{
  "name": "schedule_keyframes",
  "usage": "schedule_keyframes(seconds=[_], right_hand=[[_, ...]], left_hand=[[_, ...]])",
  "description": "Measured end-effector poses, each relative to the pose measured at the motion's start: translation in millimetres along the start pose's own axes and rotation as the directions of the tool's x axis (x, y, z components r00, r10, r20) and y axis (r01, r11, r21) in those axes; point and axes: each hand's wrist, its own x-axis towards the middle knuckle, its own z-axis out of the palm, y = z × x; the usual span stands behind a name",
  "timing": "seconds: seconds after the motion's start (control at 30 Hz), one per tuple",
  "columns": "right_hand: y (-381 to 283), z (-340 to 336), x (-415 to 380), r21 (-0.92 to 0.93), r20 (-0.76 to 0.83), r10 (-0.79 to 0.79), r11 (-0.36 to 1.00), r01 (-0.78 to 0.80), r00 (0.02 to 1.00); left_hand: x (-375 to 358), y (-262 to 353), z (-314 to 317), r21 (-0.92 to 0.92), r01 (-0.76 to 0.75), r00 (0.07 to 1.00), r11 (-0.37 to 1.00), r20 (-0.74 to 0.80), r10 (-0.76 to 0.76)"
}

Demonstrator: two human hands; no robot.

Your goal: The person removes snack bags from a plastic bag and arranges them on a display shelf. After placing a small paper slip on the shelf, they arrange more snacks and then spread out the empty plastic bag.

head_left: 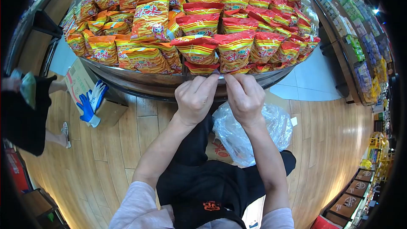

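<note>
My left hand [196, 97] and my right hand [243, 95] are held close together at the front rim of a round metal display stand [140, 85]. Both pinch something small and pale at the fingertips, right at the rim; what it is I cannot make out. Just above the fingers lie red and yellow snack bags [233, 48], piled in rows. To the left of them are orange snack bags [148, 19].
A crumpled clear plastic bag [250, 133] lies on the wooden floor below my hands. A cardboard box [82, 87] with blue gloves [92, 101] on it stands at the left. Another person stands at the far left edge [25, 114]. Store shelves [360, 51] run along the right.
</note>
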Motion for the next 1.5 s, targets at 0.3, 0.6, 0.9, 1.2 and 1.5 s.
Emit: schedule_keyframes(seconds=[0.3,0.6,0.9,1.2,1.5], right_hand=[[-13,4,2,-0.004,-0.045,0.061,0.998,-0.061,0.997],[-14,-6,-3,0.034,0.021,0.256,0.966,-0.257,0.966],[-10,-13,36,0.053,-0.019,0.238,0.97,-0.237,0.971],[-10,-28,34,0.152,0.148,0.343,0.919,-0.364,0.928],[11,-39,14,0.219,0.074,0.473,0.851,-0.477,0.878]], left_hand=[[14,17,-11,0.235,-0.01,0.987,0.972,0.157,-0.028],[18,16,-8,0.245,0.019,0.958,0.969,0.274,-0.088],[21,19,-8,0.273,0.019,0.957,0.962,0.274,-0.097],[21,18,-12,0.214,-0.008,0.965,0.977,0.257,-0.049],[49,32,-41,0.189,-0.056,0.995,0.98,0.089,0.04]])
